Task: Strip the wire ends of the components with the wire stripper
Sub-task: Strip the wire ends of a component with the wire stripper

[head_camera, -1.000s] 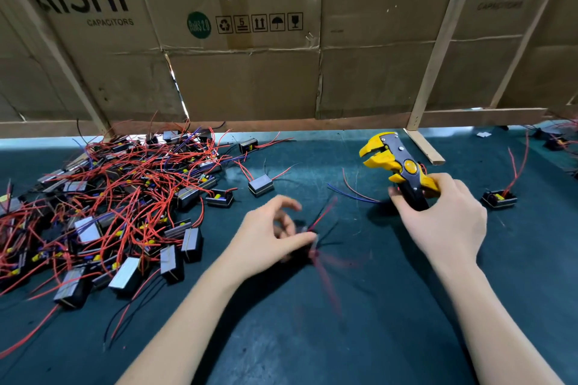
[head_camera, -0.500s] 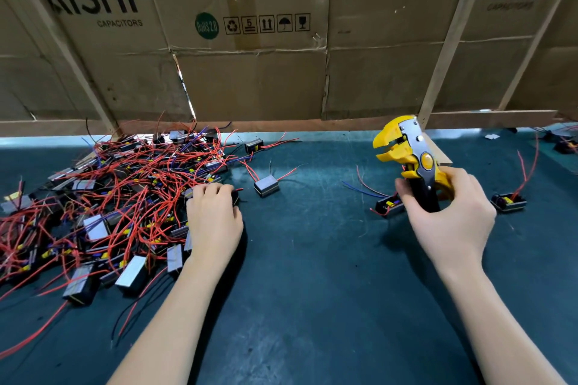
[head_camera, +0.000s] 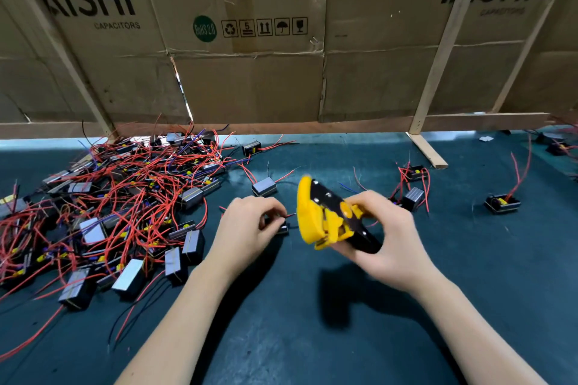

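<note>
My right hand [head_camera: 391, 234] grips the handles of a yellow and black wire stripper [head_camera: 325, 216], its yellow jaws turned left. My left hand [head_camera: 247, 228] holds a small black component [head_camera: 280, 225] just left of those jaws, fingers curled around it. A thin red wire [head_camera: 291, 215] runs from the component toward the jaws; whether it sits inside them I cannot tell. A big pile of the same components [head_camera: 119, 203] with tangled red wires lies to the left on the dark green mat.
Single components lie beyond my hands: a grey one [head_camera: 264, 187], two [head_camera: 413, 194] near the right hand, one [head_camera: 502, 203] farther right. A cardboard wall [head_camera: 250, 72] with wooden braces [head_camera: 427, 150] closes the back. Bare mat [head_camera: 312, 322] stretches toward me.
My left hand came back from the pile holding a component and moved to the centre. My right hand lowered the stripper and tilted its jaws toward the left hand.
</note>
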